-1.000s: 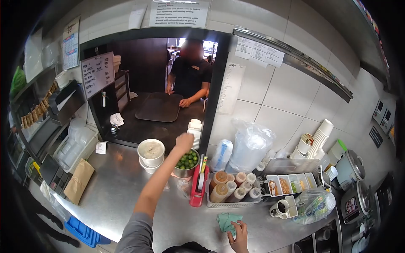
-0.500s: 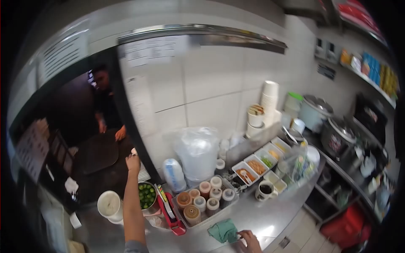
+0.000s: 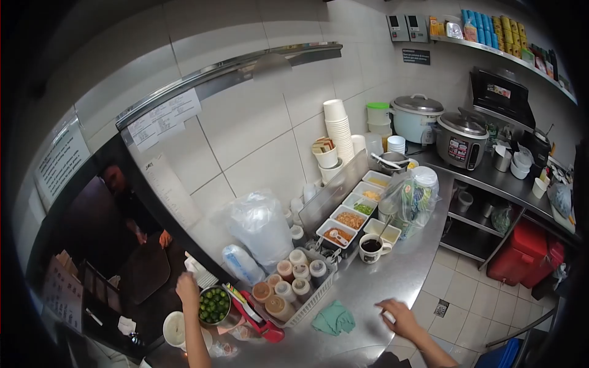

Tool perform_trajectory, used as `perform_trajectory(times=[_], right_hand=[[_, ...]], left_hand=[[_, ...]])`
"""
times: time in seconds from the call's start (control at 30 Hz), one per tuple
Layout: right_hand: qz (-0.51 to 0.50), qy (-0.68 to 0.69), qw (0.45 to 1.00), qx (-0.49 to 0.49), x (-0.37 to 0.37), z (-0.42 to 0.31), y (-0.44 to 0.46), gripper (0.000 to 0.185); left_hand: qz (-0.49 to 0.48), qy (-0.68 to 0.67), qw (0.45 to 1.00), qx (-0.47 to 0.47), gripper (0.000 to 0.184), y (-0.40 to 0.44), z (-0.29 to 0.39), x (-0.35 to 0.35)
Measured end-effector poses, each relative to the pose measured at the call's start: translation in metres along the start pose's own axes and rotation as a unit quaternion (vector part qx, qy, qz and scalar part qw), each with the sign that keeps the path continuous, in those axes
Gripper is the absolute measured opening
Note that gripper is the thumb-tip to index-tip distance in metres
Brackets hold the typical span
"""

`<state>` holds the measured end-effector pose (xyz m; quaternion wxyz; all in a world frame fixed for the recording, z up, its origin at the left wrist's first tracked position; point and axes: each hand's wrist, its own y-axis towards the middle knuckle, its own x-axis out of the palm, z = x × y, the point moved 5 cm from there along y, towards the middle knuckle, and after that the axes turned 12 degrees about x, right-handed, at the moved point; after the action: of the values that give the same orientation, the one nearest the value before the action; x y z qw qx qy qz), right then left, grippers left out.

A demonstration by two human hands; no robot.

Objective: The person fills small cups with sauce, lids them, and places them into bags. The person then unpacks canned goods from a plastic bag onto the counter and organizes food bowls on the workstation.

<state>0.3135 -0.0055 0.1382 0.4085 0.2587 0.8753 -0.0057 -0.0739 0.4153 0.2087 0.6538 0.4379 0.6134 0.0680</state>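
Observation:
My left hand (image 3: 188, 289) reaches over the counter's far edge by the service opening. Its fingers are curled closed; whatever they may hold is hidden. Just beyond it is a white stack (image 3: 199, 268), and beside it a metal container of small green citrus fruits (image 3: 214, 305). A white tub (image 3: 175, 329) stands left of my forearm. My right hand (image 3: 397, 316) is open over the counter's near edge, holding nothing. Left of it lies a crumpled green cloth (image 3: 334, 318), apart from the fingers.
A basket of squeeze bottles (image 3: 300, 313) and a red holder (image 3: 270, 331) stand mid-counter. Behind are a plastic-bag bundle (image 3: 261, 227), topping trays (image 3: 350, 219) and a mug of dark liquid (image 3: 370, 246). Through the opening, a person's hands (image 3: 164, 238) are by a brown tray (image 3: 147, 270).
My left hand has drawn back from the opening toward the fruit container; the small pale thing at its fingertips no longer shows. My right hand has moved away from the green cloth and opened.

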Motion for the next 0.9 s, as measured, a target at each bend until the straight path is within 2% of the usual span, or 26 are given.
perform_trajectory(times=[0.07,0.13,0.17,0.2,0.27,0.33,0.37,0.43,0.5,0.53,0.57,0.63,0.67,0.73,0.8,0.87,0.9], right_hand=[[0.063,0.013,0.997,-0.030,-0.028,0.009,0.019,0.025],[0.088,-0.009,0.994,-0.070,-0.052,0.003,0.051,0.020],[0.102,-0.015,0.990,-0.097,-0.058,0.002,0.074,0.020],[0.100,0.027,0.987,-0.126,-0.063,-0.004,0.099,0.020],[0.087,0.080,0.981,-0.154,-0.067,-0.014,0.157,0.021],[0.078,0.113,0.977,-0.163,-0.062,-0.016,0.224,0.024],[0.078,0.133,0.973,-0.171,-0.058,-0.013,0.260,0.027],[0.099,0.106,0.972,-0.185,-0.049,-0.005,0.331,0.032],[0.143,0.043,0.979,-0.141,-0.031,0.016,0.410,0.041],[0.179,0.007,0.976,-0.127,-0.029,0.022,0.440,0.045],[0.215,-0.029,0.969,-0.114,-0.031,0.025,0.463,0.049],[0.177,-0.010,0.983,-0.040,-0.038,0.029,0.500,0.052],[0.156,-0.001,0.988,-0.002,-0.038,0.032,0.516,0.053],[0.158,-0.008,0.987,0.001,-0.031,0.042,0.541,0.045],[0.158,-0.001,0.987,-0.008,-0.025,0.056,0.570,0.036],[0.150,0.024,0.988,-0.031,-0.019,0.068,0.591,0.027],[0.204,0.044,0.974,-0.094,-0.021,0.070,0.594,0.020]], left_hand=[[-0.160,-0.112,0.981,0.019,0.008,-0.037,0.047,-0.056],[-0.283,-0.278,0.916,0.064,0.012,-0.088,0.083,-0.072],[-0.385,-0.288,0.876,0.044,0.010,-0.112,0.111,-0.086],[-0.429,-0.387,0.815,0.041,0.014,-0.142,0.132,-0.087],[-0.499,-0.391,0.771,0.063,0.023,-0.192,0.177,-0.088],[-0.411,-0.295,0.848,0.159,0.023,-0.244,0.203,-0.073],[-0.544,-0.250,0.795,0.095,0.037,-0.250,0.220,-0.069],[-0.764,-0.149,0.627,-0.038,0.074,-0.256,0.249,-0.072],[-0.655,-0.122,0.746,-0.005,0.039,-0.272,0.258,-0.058],[-0.593,-0.107,0.798,0.012,0.028,-0.287,0.261,-0.048],[-0.549,-0.089,0.830,0.035,0.026,-0.303,0.258,-0.032],[-0.459,-0.053,0.883,0.079,0.028,-0.327,0.248,-0.008],[-0.485,-0.039,0.870,0.079,0.029,-0.323,0.250,-0.013],[-0.538,-0.017,0.839,0.081,0.032,-0.275,0.266,-0.045],[-0.543,-0.160,0.823,0.048,0.039,-0.203,0.284,-0.065],[-0.432,-0.297,0.844,0.116,0.045,-0.132,0.302,-0.067],[-0.443,-0.332,0.829,0.080,0.046,-0.090,0.313,-0.080]])
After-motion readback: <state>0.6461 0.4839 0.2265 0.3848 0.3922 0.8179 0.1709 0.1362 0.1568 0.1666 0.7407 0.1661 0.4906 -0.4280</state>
